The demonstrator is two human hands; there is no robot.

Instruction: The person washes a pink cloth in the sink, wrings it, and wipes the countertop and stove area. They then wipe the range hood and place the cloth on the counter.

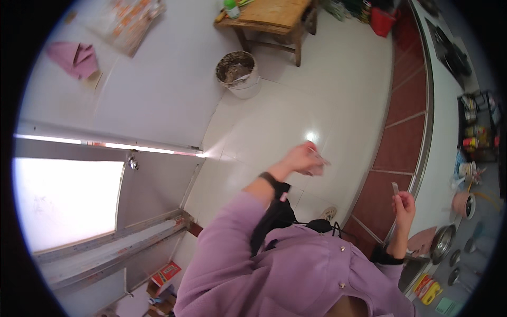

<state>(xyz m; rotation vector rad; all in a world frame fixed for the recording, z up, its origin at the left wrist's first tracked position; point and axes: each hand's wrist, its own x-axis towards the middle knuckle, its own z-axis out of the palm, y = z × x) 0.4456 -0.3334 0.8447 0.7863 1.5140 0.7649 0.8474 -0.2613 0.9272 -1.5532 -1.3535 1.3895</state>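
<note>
My left hand [309, 160] is held out over the pale tiled floor [332, 91], with a dark band on its wrist. It is motion-blurred and its fingers look bent; a thin pale edge shows at them, but I cannot tell whether it is something held. My right hand [404, 206] is raised beside the counter's front edge. Between its thumb and fingers it pinches a small pale strip [395, 188], which points upward from the fingertips.
At right runs a white counter [439, 158] with red-brown fronts, bearing a stove [447, 55], a condiment rack [477, 130] and a metal bowl [442, 243]. A dirty white bucket [245, 89] stands near a wooden table [273, 16]. A door [158, 186] is at left.
</note>
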